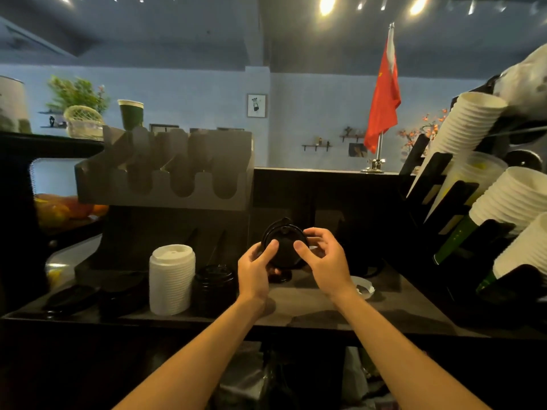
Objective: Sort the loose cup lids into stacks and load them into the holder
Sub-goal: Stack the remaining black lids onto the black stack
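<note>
Both hands hold a black cup lid (pixel 284 247) up in front of me, tilted so its top faces me. My left hand (pixel 256 266) grips its left edge with the thumb on the face. My right hand (pixel 322 257) pinches its right edge. Below it a short stack of black lids (pixel 279 276) lies on the counter. A tall stack of white lids (pixel 171 279) and a stack of black lids (pixel 213 287) stand to the left. The grey slotted holder (pixel 165 170) sits on a dark shelf behind them. A single white lid (pixel 363 287) lies to the right.
More black lids (pixel 88 297) lie flat at the counter's left end. A rack of stacked white paper cups (pixel 485 187) leans in from the right. The dark counter's front edge (pixel 266 328) runs below my wrists. A red flag (pixel 383 99) stands on the back ledge.
</note>
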